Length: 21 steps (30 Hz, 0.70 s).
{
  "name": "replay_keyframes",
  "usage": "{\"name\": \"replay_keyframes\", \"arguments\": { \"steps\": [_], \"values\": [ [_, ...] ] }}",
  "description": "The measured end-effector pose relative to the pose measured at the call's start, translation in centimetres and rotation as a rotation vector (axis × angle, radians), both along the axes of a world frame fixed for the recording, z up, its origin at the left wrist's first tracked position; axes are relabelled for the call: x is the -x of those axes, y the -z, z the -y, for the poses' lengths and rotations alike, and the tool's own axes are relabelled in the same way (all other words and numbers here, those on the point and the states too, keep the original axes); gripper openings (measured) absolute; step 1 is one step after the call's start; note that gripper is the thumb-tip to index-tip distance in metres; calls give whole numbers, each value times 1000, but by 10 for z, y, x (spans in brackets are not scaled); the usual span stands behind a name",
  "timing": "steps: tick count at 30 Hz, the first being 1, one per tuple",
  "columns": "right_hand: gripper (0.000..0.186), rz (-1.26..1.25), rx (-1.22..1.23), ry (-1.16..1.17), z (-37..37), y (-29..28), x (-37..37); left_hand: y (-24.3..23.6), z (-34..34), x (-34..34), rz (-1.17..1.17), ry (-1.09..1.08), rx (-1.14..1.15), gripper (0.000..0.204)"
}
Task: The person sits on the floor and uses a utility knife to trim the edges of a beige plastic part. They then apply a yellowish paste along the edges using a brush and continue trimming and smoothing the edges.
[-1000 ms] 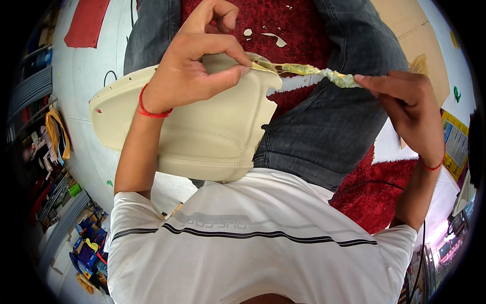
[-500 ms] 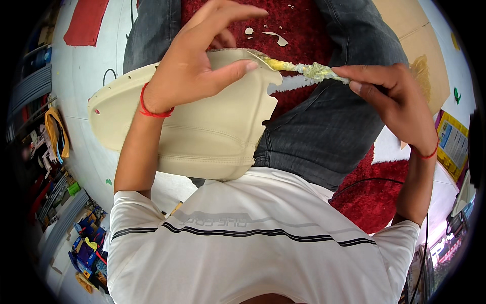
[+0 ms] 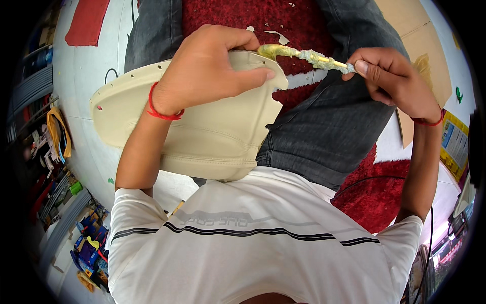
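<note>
1. Since half a second ago, the left hand (image 3: 212, 68) has come down, its outstretched fingers now curled at the far edge of the cream panel (image 3: 217, 139), while the right hand (image 3: 387, 76) has risen a little with the lumpy yellow-and-grey strip (image 3: 314, 59).
2. Both hands are well apart. On the left, the thumb lies along the panel's face near its far right corner and the index finger bends beyond the rim, a gap between their tips; I cannot tell whether they grip the edge.
3. On the right, thumb and fingers pinch the strip's outer end, and it runs roughly straight from there to the panel's corner.
4. Across the lap lies the panel, over the person's left thigh, its right edge notched and its far edge marked by small nicks.
5. Beneath the strip is open room above the red rug (image 3: 304, 30) and the dark trousers (image 3: 324, 131); cardboard (image 3: 430, 45) lies past the right hand.
6. Hidden from me are the panel's underside and the left hand's other fingertips. Where the strip meets the rim, the join is hard to make out.
</note>
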State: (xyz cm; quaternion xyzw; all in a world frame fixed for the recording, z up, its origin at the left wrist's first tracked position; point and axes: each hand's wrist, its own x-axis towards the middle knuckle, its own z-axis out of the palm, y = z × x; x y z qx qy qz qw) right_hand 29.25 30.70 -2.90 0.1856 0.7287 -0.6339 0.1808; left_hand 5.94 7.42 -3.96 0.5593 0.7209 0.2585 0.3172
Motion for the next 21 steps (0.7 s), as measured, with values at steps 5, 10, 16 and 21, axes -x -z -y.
{"name": "replay_keyframes", "arguments": {
  "steps": [5,10,16,21],
  "values": [
    [35,-64,-2,42,-3,-2,4,3,-1,-7,-113,20,-31,25],
    [38,-126,-19,313,-2,-4,1,-1,1,0,43,0,-79,26],
    [30,-192,255,605,43,22,5,-4,2,13,153,88,-253,21],
    [26,-203,423,657,105,27,27,-4,4,17,79,160,-356,19]
  ]
}}
